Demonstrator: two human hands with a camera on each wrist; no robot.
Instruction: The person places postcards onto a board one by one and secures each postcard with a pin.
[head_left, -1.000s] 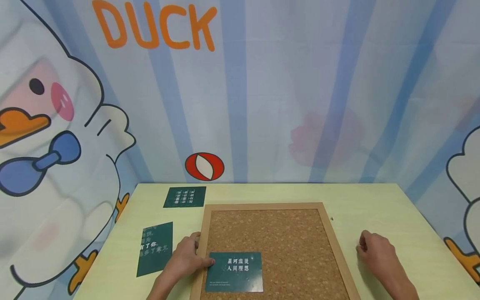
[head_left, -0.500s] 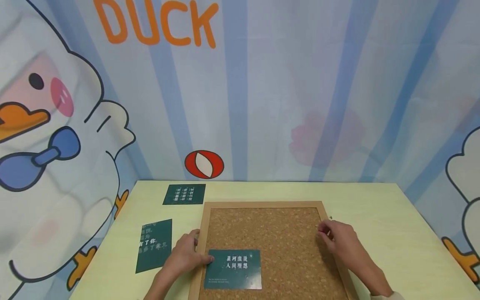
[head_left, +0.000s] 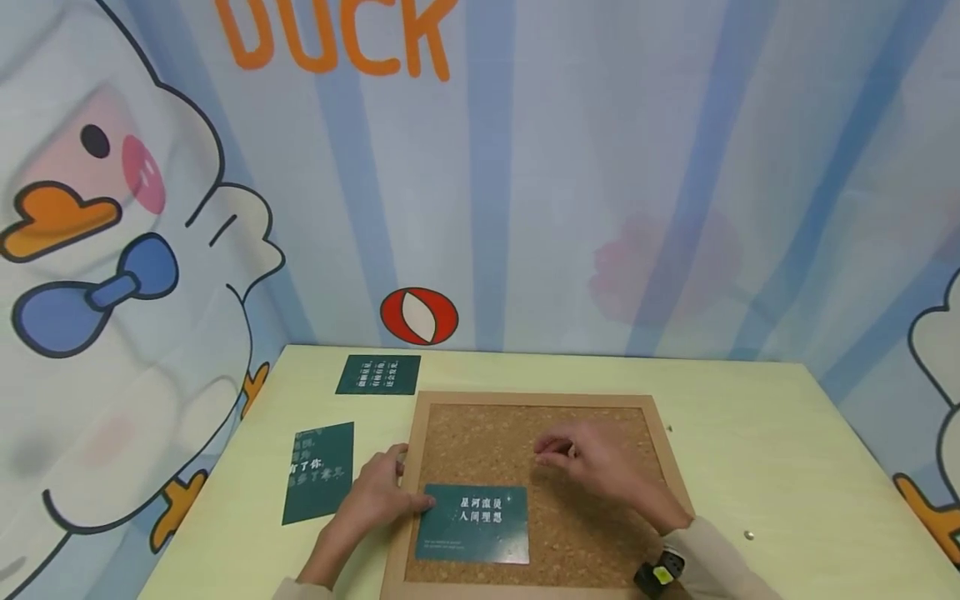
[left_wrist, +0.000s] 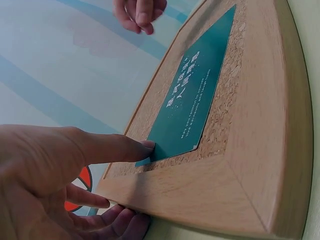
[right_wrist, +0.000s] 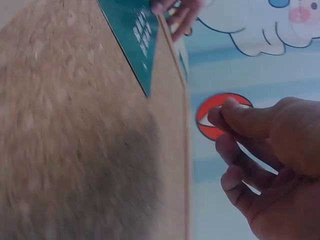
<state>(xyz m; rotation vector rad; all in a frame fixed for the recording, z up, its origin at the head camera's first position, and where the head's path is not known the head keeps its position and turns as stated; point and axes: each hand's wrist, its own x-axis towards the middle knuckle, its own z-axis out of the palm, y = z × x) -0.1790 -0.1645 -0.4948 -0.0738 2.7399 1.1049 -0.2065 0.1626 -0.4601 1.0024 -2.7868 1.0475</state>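
A dark green card [head_left: 472,523] with white characters lies on the lower left of a wood-framed cork board [head_left: 480,442]. My left hand [head_left: 381,493] grips the board's left side. Its thumb [left_wrist: 135,148] presses the card's upper left corner, while the other fingers [left_wrist: 112,220] curl at the frame's outer edge. Above the board, to the upper right of the card, hovers my right hand [head_left: 592,457]. Thumb [right_wrist: 250,117] and forefinger meet at the tips; whether something small sits between them I cannot tell.
Two more green cards lie on the pale yellow table: one [head_left: 378,375] at the back left, another [head_left: 318,472] left of my hand. Right of the board are a small shiny stud [head_left: 748,535] and a tiny dark bit [head_left: 670,428]. A printed duck curtain [head_left: 555,183] stands behind.
My right hand has moved left from the table, across the frame and over the board, towards the card. The stud on the table has come into sight. My left hand keeps its hold.
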